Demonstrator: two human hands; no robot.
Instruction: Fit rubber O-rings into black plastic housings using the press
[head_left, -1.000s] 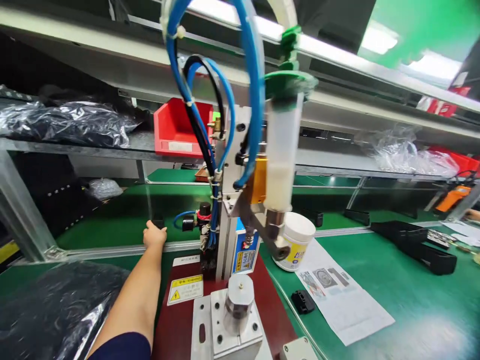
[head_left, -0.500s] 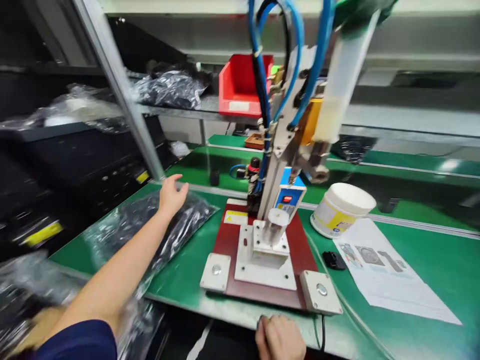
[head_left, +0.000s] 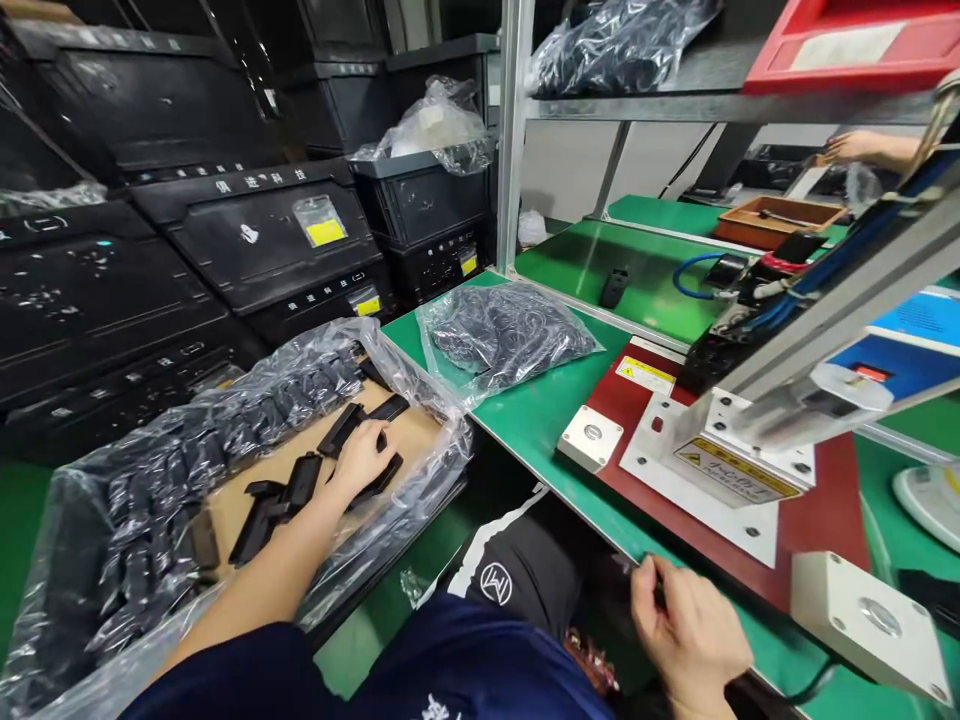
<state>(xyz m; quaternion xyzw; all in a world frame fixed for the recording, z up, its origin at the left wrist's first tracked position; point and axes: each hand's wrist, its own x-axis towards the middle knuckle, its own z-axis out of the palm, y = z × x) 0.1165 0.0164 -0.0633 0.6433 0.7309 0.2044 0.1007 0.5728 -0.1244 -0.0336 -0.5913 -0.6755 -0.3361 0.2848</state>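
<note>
Left hand (head_left: 364,460) down in open plastic liner (head_left: 150,520), on top of black plastic parts (head_left: 300,480) lying on cardboard sheet (head_left: 416,425). Fingers curled over them, can't tell from my feed if clamped on one or just touching. Only a few parts lie loose on cardboard, many more still packed in rows along liner's inner side, so bulk looks left. Right hand (head_left: 690,635) at edge of green bench mat (head_left: 525,400), fingers pinched together, can't tell on what, too small/hidden. Plastic bag of black rings (head_left: 502,335) on mat near liner, looks full, still closed up afaict. Red base plate (head_left: 825,510) of press fixture further right.
</note>
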